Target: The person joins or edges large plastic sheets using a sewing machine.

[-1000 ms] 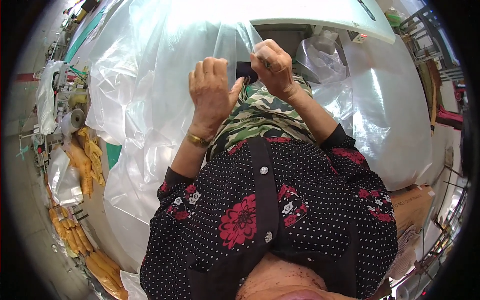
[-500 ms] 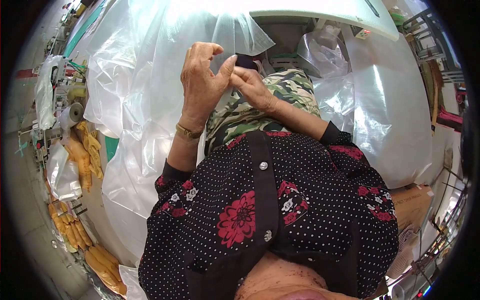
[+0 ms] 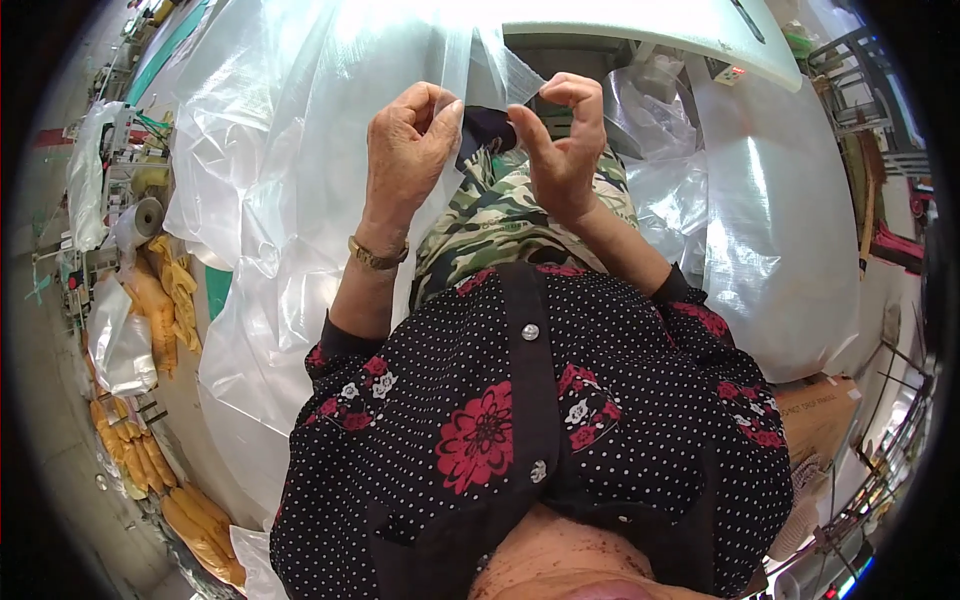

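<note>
A clear plastic sheet (image 3: 330,110) hangs from the table edge in front of me, over my left side and lap. My left hand (image 3: 408,155), with a watch on its wrist, has thumb and forefinger pinched together on the sheet's edge. To its right, my right hand (image 3: 565,145) is raised with thumb and bent forefinger apart, holding nothing that I can see. A loose corner of the sheet lies just by its forefinger tip. Both hands are above my camouflage-patterned lap cover (image 3: 500,225).
A white tabletop (image 3: 650,30) stands ahead, a dark pen-like tool (image 3: 747,20) on it. More clear plastic (image 3: 775,220) hangs at the right, above a cardboard box (image 3: 825,415). Yellow-orange bundles (image 3: 190,520) and a plastic roll (image 3: 147,220) are at the left.
My right hand has moved right, away from my left hand, and its thumb and forefinger have parted. My left thumb and forefinger have closed together.
</note>
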